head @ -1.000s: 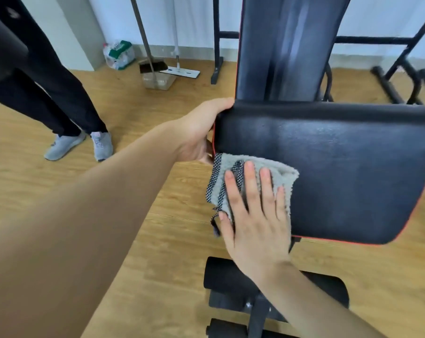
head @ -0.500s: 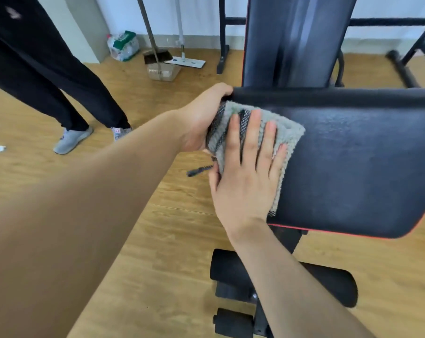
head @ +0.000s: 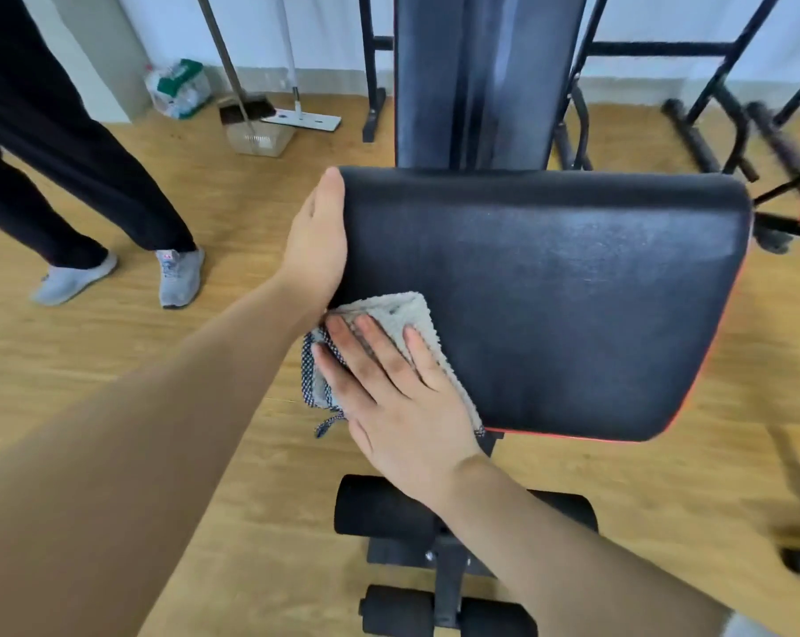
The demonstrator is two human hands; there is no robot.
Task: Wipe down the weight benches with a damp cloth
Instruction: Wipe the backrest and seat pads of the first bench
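With straight fingers, the right hand (head: 402, 406) presses a grey terry cloth (head: 409, 310) onto the black padded bench surface (head: 572, 291). The left hand (head: 317, 241) curls its grip round that surface's left edge.

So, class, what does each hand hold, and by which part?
Left hand grips the pad by its left edge. Right hand holds nothing: it presses flat on the cloth.
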